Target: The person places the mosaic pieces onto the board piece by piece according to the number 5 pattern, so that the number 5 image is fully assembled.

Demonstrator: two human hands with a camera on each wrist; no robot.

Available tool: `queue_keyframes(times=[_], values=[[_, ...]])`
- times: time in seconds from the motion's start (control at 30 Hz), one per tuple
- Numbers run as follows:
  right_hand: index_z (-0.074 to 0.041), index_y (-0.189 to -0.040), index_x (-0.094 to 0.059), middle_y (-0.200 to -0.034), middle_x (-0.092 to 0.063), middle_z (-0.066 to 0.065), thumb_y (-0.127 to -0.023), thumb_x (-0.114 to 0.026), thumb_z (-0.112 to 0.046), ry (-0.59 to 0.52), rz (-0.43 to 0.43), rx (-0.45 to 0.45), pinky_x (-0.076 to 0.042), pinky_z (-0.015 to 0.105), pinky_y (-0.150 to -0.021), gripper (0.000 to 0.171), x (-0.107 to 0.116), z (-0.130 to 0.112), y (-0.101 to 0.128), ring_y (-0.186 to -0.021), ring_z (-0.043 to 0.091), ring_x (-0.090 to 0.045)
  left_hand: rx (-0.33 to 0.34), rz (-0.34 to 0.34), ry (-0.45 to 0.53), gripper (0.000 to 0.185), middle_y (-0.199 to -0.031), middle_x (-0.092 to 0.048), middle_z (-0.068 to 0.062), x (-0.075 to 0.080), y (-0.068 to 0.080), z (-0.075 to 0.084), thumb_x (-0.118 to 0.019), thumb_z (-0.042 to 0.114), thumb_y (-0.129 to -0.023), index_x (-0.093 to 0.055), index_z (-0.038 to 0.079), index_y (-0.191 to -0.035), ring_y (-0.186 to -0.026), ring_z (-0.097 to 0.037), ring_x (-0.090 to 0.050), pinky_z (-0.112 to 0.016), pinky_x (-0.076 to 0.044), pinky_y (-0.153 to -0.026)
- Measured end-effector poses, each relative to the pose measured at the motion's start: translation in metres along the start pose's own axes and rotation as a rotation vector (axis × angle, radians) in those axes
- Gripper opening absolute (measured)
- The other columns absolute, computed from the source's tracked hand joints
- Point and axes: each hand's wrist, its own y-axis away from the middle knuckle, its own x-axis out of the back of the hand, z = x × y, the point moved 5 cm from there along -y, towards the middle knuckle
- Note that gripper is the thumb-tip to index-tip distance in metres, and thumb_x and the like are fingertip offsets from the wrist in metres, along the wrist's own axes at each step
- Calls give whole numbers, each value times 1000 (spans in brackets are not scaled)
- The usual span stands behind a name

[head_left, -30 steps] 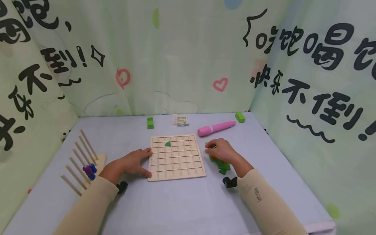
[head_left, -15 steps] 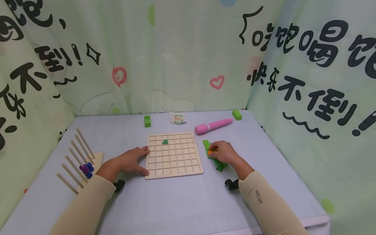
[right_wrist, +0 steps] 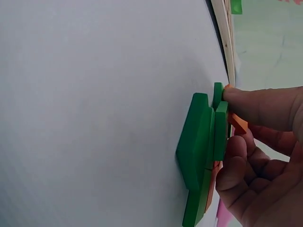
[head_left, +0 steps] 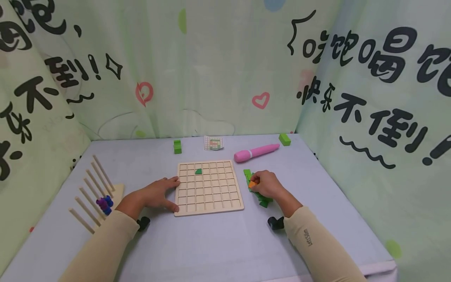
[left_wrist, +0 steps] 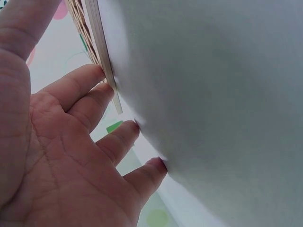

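A square wooden grid board [head_left: 208, 196] lies on the table with one small green piece [head_left: 199, 171] in an upper cell. My left hand [head_left: 153, 194] has its fingers spread along the board's left edge; in the left wrist view two fingertips touch the board's side and two others rest on the table. To the right of the board, my right hand [head_left: 268, 184] is over a pile of flat green pieces [right_wrist: 194, 142]. Between its thumb and fingers it pinches an orange piece [head_left: 252, 184], partly hidden by the fingers.
A wooden peg stand [head_left: 119, 192] with blue and purple beads [head_left: 105, 204] stands at left. Behind the board are a green block [head_left: 177, 147], a printed pattern card [head_left: 213, 143], a pink pen-shaped stick [head_left: 257, 152] and another green block [head_left: 284, 139]. Printed curtains surround the table.
My right hand has lowered into the pile and its fingers have come together on the orange piece. The left hand stays at the board's edge. The head view has shifted slightly.
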Motion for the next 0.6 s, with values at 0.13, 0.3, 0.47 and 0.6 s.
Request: queue_keyframes(times=[0.13, 0.3, 0.47, 0.6], values=[[-7, -110, -74, -97, -67, 6, -93, -77, -12, -1, 10, 21, -53, 34, -81, 18, -2, -2, 1, -93, 22, -57, 15, -6, 8, 105, -172, -25, -10, 0, 1, 0, -92, 47, -75, -42, 9, -159, -157, -47, -18, -62, -24, -125], [-6, -117, -75, -104, -71, 9, -98, -71, -12, 29, 13, 39, -56, 40, -89, 21, -2, -4, 2, -96, 24, -59, 15, -5, -1, 106, -172, -25, -10, -1, 0, -1, -92, 48, -75, -42, 10, -159, -157, -47, -18, -62, -24, -125], [-6, -124, -74, -114, -72, 11, -100, -69, -14, -2, 27, 64, -56, 41, -92, 25, 0, -9, 3, -100, 25, -61, 8, 0, -12, 105, -172, -26, -10, -1, -2, -3, -91, 49, -75, -42, 10, -159, -157, -47, -19, -61, -24, -125], [-3, -114, -72, -104, -71, 10, -98, -72, -13, -102, 59, 78, -55, 35, -83, 20, 1, -13, 3, -94, 23, -61, 12, 1, -4, 105, -172, -26, -10, -1, -2, -3, -92, 48, -75, -42, 10, -159, -157, -47, -19, -61, -24, -125]])
